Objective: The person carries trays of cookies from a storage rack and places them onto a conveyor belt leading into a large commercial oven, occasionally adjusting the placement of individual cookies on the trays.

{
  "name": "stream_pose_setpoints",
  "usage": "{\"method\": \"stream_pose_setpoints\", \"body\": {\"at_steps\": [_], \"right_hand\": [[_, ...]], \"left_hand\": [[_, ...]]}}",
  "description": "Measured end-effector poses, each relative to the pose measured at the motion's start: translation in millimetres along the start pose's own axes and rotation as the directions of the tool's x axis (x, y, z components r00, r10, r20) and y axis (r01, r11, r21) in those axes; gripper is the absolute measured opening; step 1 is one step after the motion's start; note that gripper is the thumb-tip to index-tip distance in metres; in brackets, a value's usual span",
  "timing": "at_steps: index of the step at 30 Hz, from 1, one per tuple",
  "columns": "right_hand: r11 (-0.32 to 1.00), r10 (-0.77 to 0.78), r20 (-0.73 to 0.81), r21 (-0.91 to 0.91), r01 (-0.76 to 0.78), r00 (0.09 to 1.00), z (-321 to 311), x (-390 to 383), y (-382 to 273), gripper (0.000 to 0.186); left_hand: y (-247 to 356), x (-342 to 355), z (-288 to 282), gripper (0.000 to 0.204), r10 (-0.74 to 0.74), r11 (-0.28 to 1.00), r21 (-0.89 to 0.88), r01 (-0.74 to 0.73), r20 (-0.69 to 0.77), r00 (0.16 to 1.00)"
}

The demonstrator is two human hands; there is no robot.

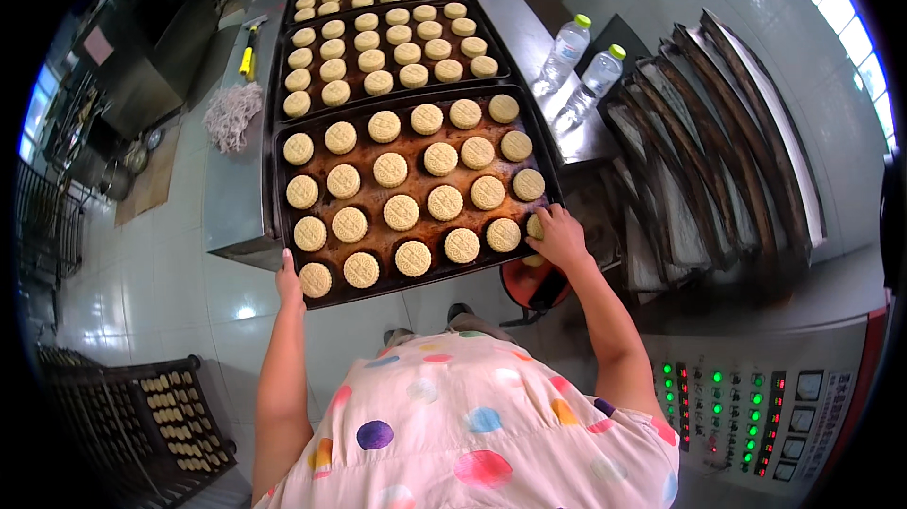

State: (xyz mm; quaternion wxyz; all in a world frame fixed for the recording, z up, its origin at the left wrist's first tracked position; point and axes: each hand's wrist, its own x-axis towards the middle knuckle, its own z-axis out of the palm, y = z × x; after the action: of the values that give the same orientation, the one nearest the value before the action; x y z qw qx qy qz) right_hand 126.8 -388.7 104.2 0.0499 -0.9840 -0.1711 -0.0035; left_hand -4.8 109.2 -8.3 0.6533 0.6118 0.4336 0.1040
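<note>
Nearest me is a dark baking tray [370,254] with rows of round, pale mooncakes [402,212] stamped on top. My left hand [290,284] holds its near left corner, thumb up along the side; the other fingers are hidden by the rim. My right hand [559,237] grips the near right corner, its fingers over the edge beside a partly covered mooncake [535,225]. The tray's near end sticks out over the floor. Beyond it, a second tray [351,99] and a third tray [351,11] of mooncakes lie end to end.
Two water bottles [597,76] with green caps stand on the metal surface at right. Blackened trays [727,140] lean in a row beyond them. A control panel [746,405] glows at lower right. Left are a rag [232,117], a yellow-handled tool [248,57] and a loaded rack [184,419].
</note>
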Motion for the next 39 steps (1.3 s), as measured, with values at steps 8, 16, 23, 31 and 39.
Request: {"method": "stream_pose_setpoints", "body": {"at_steps": [8, 16, 23, 31, 39], "right_hand": [[0.831, 0.433, -0.239, 0.479, -0.283, 0.869, 19.5, -8.2, 33.3, 0.046], [0.146, 0.713, 0.155, 0.921, -0.361, 0.684, 97.0, 17.7, 57.5, 0.059], [0.078, 0.692, 0.190, 0.939, -0.335, 0.696, 90.8, 39.6, 60.7, 0.055], [0.048, 0.741, 0.161, 0.956, -0.291, 0.652, 90.5, 59.3, 53.6, 0.055], [0.105, 0.726, 0.080, 0.969, -0.225, 0.683, 106.4, 57.4, 55.3, 0.053]], "left_hand": [[26.5, -30.3, 8.6, 0.074, -0.063, 0.997, 0.047, 0.064, -0.009, 0.998], [2.7, -8.7, -2.4, 0.073, 0.281, 0.780, 0.597, -0.185, -0.071, 0.957], [5.1, -7.7, 7.3, 0.070, 0.402, 0.773, 0.573, -0.271, -0.112, 0.909], [21.3, 3.5, 10.9, 0.070, 0.335, 0.810, 0.546, -0.217, -0.127, 0.934], [17.4, 10.3, 7.7, 0.072, 0.373, 0.740, 0.633, -0.227, -0.105, 0.922]]}}
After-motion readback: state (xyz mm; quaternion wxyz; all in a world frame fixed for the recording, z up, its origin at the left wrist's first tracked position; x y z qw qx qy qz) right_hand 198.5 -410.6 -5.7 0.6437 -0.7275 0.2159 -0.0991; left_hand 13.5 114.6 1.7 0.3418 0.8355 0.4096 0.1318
